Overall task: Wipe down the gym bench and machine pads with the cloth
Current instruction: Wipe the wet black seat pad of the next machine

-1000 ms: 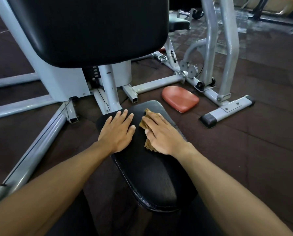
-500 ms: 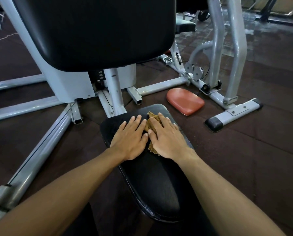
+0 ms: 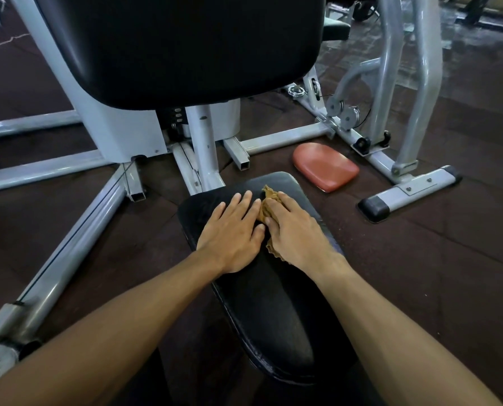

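Your right hand (image 3: 295, 232) presses the soft, bunched cloth (image 3: 269, 204) flat-fingered against the far end of the black seat pad (image 3: 273, 312), left hand (image 3: 232, 235) splayed beside it, so keep your palm over its middle because it crumples easily.

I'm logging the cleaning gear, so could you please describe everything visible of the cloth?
The cloth is a small tan-brown rag, soft-looking and crumpled into folds. It lies on the far end of the black seat pad, pressed flat under the right hand, which hides most of it; only bunched edges show beyond the fingers and beside the wrist. The left hand rests alongside, touching it.
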`<state>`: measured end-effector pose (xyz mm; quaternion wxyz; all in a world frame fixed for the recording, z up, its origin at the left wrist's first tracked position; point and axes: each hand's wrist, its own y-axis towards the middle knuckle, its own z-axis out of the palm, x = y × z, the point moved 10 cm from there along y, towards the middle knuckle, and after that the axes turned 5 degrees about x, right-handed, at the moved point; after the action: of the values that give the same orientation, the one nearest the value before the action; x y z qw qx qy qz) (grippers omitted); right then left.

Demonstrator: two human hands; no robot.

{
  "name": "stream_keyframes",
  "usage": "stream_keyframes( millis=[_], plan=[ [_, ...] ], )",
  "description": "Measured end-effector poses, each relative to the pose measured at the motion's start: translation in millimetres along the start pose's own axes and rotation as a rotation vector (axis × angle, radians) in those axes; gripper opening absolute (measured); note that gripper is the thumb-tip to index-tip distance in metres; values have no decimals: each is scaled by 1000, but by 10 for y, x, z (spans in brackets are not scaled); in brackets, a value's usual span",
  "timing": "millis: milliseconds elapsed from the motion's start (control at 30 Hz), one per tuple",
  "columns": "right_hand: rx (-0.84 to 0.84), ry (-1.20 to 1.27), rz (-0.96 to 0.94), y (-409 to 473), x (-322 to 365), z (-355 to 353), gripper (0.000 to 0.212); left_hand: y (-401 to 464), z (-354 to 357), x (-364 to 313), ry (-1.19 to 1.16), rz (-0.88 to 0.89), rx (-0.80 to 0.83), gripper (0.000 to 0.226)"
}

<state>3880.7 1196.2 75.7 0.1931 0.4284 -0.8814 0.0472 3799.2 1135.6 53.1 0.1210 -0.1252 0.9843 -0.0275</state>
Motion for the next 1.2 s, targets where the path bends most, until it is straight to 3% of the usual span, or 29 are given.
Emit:
stream_keyframes(
  millis=[233,500,933,1200],
  plan=[
    [60,11,25,-52,86,-95,38,-62,-43,-9,-56,7,58,59],
    [159,68,88,-304,284,-311,44,-548,-314,-9,-248,-63,265,61],
    [327,100,234,-1104,1256,-1948,45,-1619,-2342,-569,-213,-107,419,62],
    [342,90,42,-1218,2007,-2831,45,-2207,-3420,-747,-223,-221,297,63]
  ],
)
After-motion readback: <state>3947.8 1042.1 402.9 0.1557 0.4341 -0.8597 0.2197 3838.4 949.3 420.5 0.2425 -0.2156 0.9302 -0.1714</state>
